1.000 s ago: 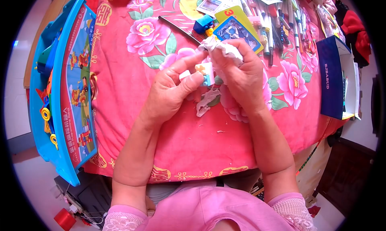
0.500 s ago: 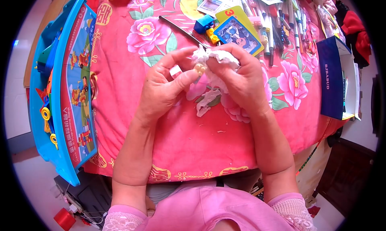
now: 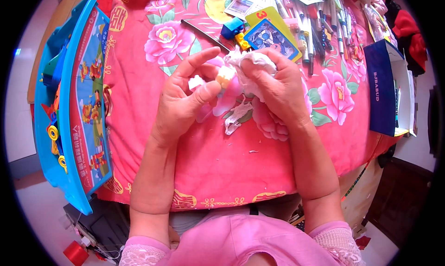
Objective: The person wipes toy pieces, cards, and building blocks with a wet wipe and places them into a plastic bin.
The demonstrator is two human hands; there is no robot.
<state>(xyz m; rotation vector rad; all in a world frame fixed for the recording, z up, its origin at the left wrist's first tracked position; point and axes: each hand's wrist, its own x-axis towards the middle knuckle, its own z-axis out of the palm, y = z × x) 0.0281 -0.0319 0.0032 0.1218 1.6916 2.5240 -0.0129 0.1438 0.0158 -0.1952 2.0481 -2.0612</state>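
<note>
My left hand (image 3: 178,97) pinches a small pale yellow toy block (image 3: 225,76) between thumb and fingertip, its index finger raised. A small white block (image 3: 196,82) rests against the curled fingers of that same hand. Crumpled white tissue (image 3: 250,86) is bunched in my right hand (image 3: 285,85), close beside the yellow block. A torn strip of tissue (image 3: 238,117) hangs or lies below it; I cannot tell which. Just beyond the hands are a blue toy block (image 3: 233,28), a bright yellow block (image 3: 242,41) and a dark thin stick (image 3: 204,34).
A blue tray (image 3: 69,182) of plastic parts stands at the left edge of the red floral cloth (image 3: 222,164). Picture cards (image 3: 272,38) and many pens (image 3: 333,15) lie at the back right. A dark blue box (image 3: 382,90) is at the right.
My left hand has drawn slightly left, away from the tissue, with the yellow block now in clearer sight. Its index finger has lifted. My right hand keeps the tissue.
</note>
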